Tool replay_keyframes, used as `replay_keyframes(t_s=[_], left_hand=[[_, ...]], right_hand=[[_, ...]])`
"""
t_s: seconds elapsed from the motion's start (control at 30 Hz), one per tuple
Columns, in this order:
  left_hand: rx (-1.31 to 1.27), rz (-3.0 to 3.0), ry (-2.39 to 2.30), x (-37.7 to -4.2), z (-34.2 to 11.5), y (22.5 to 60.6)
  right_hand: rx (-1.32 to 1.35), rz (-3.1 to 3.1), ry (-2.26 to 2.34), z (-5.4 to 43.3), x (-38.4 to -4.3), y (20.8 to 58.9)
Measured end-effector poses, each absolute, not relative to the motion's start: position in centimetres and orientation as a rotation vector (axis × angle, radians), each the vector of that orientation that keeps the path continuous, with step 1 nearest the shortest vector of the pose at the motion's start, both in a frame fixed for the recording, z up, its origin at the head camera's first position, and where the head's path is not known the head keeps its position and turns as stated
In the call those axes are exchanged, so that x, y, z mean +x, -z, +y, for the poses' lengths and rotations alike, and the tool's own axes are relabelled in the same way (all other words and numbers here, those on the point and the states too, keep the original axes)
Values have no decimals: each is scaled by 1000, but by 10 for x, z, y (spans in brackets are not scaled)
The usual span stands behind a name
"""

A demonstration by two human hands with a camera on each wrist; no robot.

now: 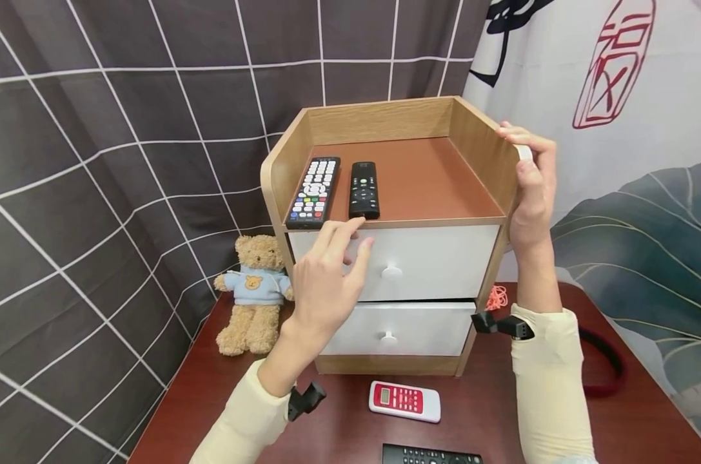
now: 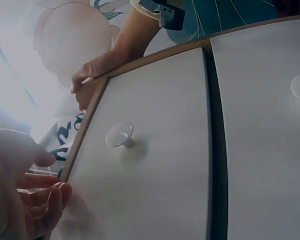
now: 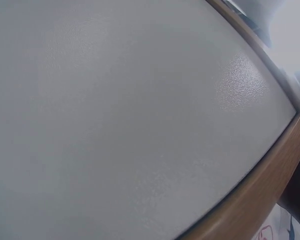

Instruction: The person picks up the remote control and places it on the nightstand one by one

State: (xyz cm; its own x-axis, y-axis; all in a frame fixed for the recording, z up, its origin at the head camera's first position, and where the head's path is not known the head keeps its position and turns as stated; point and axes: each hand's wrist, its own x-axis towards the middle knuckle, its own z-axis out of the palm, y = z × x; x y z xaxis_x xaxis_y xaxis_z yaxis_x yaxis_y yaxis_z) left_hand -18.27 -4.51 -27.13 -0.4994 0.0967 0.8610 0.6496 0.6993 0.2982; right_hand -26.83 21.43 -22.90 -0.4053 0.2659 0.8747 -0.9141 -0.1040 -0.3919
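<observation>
A small wooden cabinet [image 1: 480, 151] with two white drawers stands on the table. On its brown top lie a long black remote with white buttons [image 1: 314, 190] and a smaller black remote [image 1: 364, 190]. My left hand [image 1: 327, 277] is at the top's front edge, fingertips by the smaller remote's near end. Its fingers are loosely bent and hold nothing in the left wrist view. My right hand [image 1: 533, 187] grips the cabinet's right side panel, thumb in front and fingers over the rim. The upper drawer [image 3: 140, 110] fills most of the right wrist view.
A teddy bear [image 1: 256, 293] in a blue top sits left of the cabinet. On the table [image 1: 178, 425] in front lie a white and red remote [image 1: 430, 405] and a black remote [image 1: 425, 455]. A dark red ring-shaped item [image 1: 608, 354] and pink cord [image 1: 497, 297] lie at right.
</observation>
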Motion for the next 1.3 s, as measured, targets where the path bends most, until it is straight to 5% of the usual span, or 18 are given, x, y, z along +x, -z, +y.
replay_keyframes(t_s=[0.77, 1.3], left_hand=[[-1497, -2131, 631, -174, -55, 377], [-1668, -2450, 436, -173, -64, 471]], right_hand=[[791, -1254, -1655, 211, -266, 227], [756, -1198, -1739, 212, -269, 225]])
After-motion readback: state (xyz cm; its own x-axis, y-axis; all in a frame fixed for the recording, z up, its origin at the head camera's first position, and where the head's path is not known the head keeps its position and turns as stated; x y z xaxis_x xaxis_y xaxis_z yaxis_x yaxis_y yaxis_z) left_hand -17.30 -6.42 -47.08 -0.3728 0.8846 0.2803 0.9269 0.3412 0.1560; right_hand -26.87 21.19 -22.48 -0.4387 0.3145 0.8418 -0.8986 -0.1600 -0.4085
